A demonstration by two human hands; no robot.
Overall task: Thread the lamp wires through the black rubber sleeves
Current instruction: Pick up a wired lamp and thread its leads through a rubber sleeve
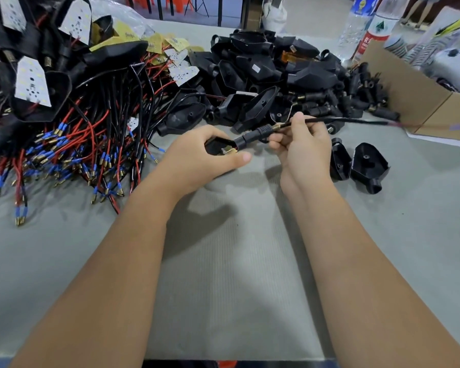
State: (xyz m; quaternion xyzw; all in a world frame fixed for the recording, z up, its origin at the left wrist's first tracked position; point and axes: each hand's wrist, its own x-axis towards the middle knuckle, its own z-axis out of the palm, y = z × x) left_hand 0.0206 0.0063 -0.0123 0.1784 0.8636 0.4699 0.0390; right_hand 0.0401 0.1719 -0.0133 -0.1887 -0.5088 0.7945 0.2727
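My left hand (197, 158) grips a black lamp housing (218, 147) above the grey table mat, thumb along its near side. A ribbed black rubber sleeve (255, 134) sticks out of the housing to the right, with a brass threaded end (276, 126). My right hand (300, 144) pinches the black lamp wire (356, 120) just past that brass end. The wire runs right towards the cardboard box, its far end blurred.
A heap of wired lamps with red and black leads (72, 144) fills the left. Empty black housings (263, 75) and loose sleeves (356, 102) are piled at the back. Two housings (361, 166) lie right of my hand. A cardboard box (422, 102) and bottles (367, 30) stand at the right.
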